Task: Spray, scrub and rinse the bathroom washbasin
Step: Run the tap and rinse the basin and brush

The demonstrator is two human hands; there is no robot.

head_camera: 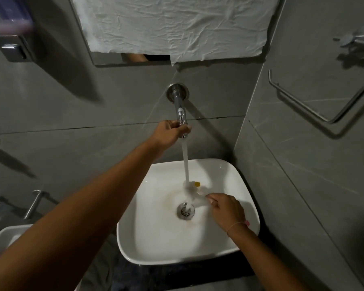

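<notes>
A white washbasin (pixel 156 234) stands on a dark counter in the corner, with a metal drain (pixel 185 211) in its middle. A chrome tap (pixel 180 106) juts from the grey wall above it, and water (pixel 185 164) streams down into the basin. My left hand (pixel 168 132) is closed around the tap's end. Inside the basin, my right hand (pixel 225 208) holds a white cloth (pixel 195 194) with a small yellow spot under the stream, just right of the drain.
A mirror covered with crumpled white paper (pixel 172 24) hangs above the tap. A soap dispenser (pixel 11 28) is on the wall at upper left, a metal towel rail (pixel 315 101) on the right wall. A second white basin (pixel 2 238) is at the left edge.
</notes>
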